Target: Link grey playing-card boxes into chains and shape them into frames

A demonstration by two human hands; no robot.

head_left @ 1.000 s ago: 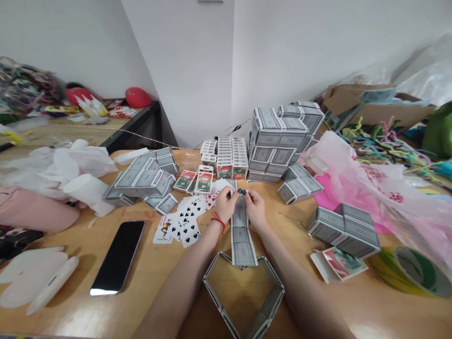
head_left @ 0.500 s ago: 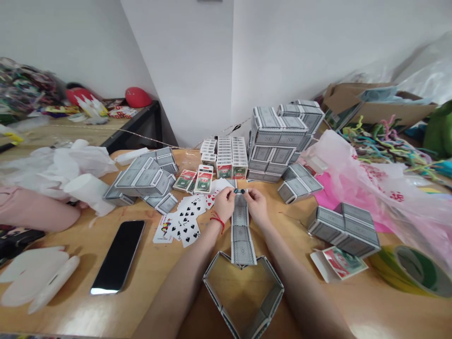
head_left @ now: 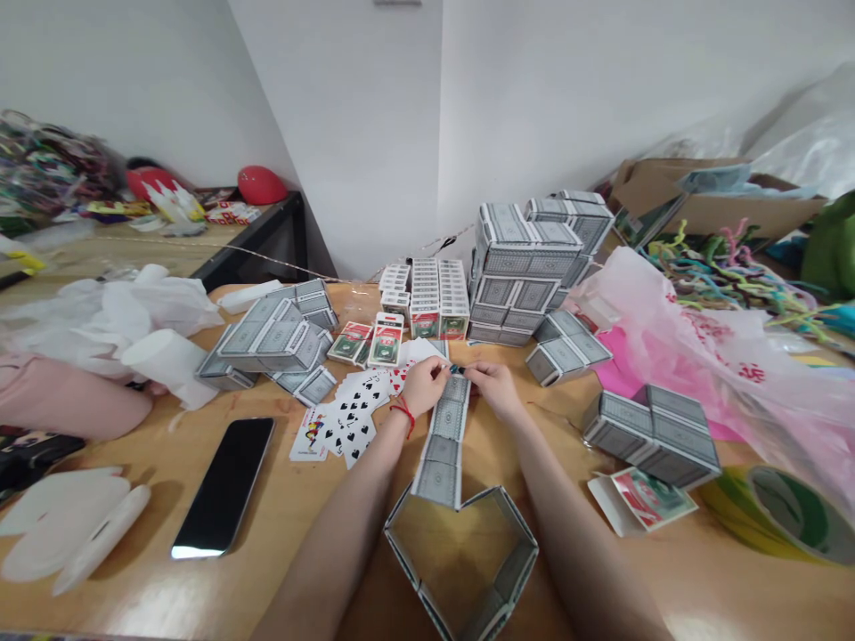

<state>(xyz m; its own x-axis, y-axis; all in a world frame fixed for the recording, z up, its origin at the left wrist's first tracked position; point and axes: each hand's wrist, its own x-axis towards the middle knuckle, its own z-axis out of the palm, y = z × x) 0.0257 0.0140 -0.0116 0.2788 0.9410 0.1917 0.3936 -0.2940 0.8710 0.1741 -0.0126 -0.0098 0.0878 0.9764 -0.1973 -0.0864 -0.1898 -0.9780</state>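
My left hand (head_left: 422,385) and my right hand (head_left: 492,388) both pinch the far end of a strip of joined playing cards (head_left: 444,436), grey backs up. The strip slants toward me and leftward, its near end resting on the rim of a heart-shaped frame of cards (head_left: 468,570) on the wooden table (head_left: 280,516). A red string circles my left wrist. Loose face-up cards (head_left: 351,414) are fanned just left of my left hand.
Stacked grey card blocks (head_left: 527,267) and rows of card decks (head_left: 427,294) stand behind my hands. More card blocks (head_left: 273,338) lie left, others (head_left: 651,436) right. A black phone (head_left: 223,485) lies at left, a pink plastic bag (head_left: 701,356) and tape roll (head_left: 781,512) at right.
The strip's near end has swung to the left and now lies slanted across the frame's rim. My hands have shifted slightly farther away, still pinching its far end.
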